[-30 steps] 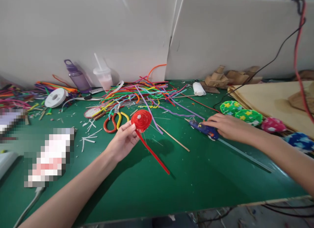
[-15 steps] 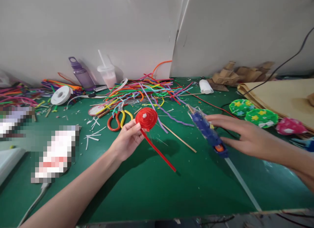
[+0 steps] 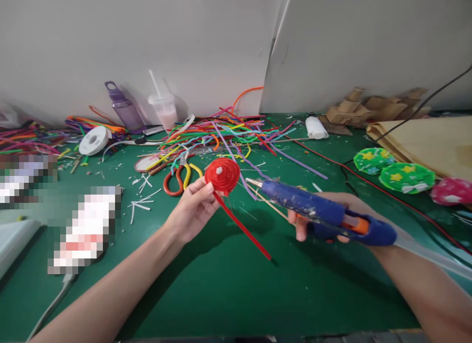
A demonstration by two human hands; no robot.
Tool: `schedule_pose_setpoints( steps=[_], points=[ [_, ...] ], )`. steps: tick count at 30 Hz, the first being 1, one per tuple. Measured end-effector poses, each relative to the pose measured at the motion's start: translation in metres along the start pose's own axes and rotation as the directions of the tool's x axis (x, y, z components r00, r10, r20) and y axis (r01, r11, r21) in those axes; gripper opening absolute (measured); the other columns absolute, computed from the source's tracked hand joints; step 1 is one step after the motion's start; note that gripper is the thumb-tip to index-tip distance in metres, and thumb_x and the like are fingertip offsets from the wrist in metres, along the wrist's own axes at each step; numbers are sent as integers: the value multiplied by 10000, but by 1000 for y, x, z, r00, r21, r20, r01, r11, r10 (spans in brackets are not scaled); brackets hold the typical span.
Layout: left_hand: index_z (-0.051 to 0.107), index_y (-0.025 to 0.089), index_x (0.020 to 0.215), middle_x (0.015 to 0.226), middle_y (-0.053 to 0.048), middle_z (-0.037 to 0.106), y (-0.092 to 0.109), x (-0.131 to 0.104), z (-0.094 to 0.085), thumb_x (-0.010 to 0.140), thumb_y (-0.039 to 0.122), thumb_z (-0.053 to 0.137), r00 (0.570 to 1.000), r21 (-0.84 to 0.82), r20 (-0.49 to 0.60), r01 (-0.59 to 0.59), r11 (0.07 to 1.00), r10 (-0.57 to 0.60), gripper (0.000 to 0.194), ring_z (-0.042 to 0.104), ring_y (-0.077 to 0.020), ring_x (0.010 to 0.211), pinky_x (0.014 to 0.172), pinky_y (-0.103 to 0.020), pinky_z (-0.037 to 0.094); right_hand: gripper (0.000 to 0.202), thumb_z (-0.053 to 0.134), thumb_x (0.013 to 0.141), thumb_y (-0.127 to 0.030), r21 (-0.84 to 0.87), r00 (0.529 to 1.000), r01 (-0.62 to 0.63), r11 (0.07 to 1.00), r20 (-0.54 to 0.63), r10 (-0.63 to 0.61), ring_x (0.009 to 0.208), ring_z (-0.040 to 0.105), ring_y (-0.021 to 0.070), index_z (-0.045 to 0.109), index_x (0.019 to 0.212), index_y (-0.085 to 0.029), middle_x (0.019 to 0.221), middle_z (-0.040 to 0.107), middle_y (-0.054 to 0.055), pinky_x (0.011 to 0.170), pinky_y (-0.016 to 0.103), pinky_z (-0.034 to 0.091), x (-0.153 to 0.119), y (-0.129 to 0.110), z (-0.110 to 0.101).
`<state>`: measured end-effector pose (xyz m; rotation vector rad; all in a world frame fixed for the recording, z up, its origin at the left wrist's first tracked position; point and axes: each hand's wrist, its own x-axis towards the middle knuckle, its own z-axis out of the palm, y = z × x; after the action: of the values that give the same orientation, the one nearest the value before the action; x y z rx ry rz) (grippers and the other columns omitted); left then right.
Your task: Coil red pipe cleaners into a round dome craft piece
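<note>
Pinched in my left hand (image 3: 194,209) is a red coiled disc (image 3: 222,176) with a small white spot at its centre. A straight red strip (image 3: 245,230) hangs from the disc down to the right. My right hand (image 3: 332,208) is wrapped round a blue glue gun (image 3: 306,201), its fingers partly hidden behind the body. The gun's metal nozzle points left at the disc, a short gap away from it. A translucent glue stick (image 3: 431,257) sticks out of the gun's rear.
Colourful pipe cleaners (image 3: 228,131) lie heaped at the back, beside scissors (image 3: 173,181), a cup (image 3: 164,109) and a purple bottle (image 3: 127,112). Green felt pieces (image 3: 407,177) and brown paper (image 3: 435,141) are at right. A white spool (image 3: 94,140) is at left.
My right hand has closed round the glue gun and raised it, turning its nozzle left towards the disc. My left hand with the red disc has barely moved.
</note>
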<state>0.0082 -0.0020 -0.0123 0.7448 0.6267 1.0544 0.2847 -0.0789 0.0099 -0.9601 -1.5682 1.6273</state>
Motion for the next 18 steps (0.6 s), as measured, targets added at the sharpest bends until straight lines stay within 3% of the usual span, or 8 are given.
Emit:
schedule_pose_setpoints(
  steps=[3,9,15,18],
  points=[
    [721,201,790,749,-8,710,-2,1,-2,547,278,868,1000,32,-8,-6,999,6,294,658,-100,635,654,-169,555,341,803,658,-414,59,996,-68,996,-48,71,808,702,227,736,935,-227,798,743,87,785,321,524,2,1,5],
    [719,207,755,748,-5,705,-3,2,-2,543,267,864,1000,40,-19,-21,999,22,264,655,-99,635,664,-184,556,475,865,520,-448,150,989,-119,982,-73,131,739,686,190,741,902,-194,779,736,76,639,248,517,4,1,11],
    [693,192,735,695,12,684,-1,0,2,543,249,864,999,42,-13,-31,999,32,263,647,-86,629,639,-160,541,432,804,569,-502,102,980,-161,982,-103,172,677,657,160,740,847,-177,729,728,87,467,180,407,7,0,13],
    [688,200,758,716,4,695,-1,0,2,551,260,860,999,60,-23,-30,998,32,276,657,-102,645,637,-180,547,362,806,561,-425,88,979,-140,986,-137,151,659,665,175,736,810,-173,727,722,78,483,210,427,7,0,15]
  ],
)
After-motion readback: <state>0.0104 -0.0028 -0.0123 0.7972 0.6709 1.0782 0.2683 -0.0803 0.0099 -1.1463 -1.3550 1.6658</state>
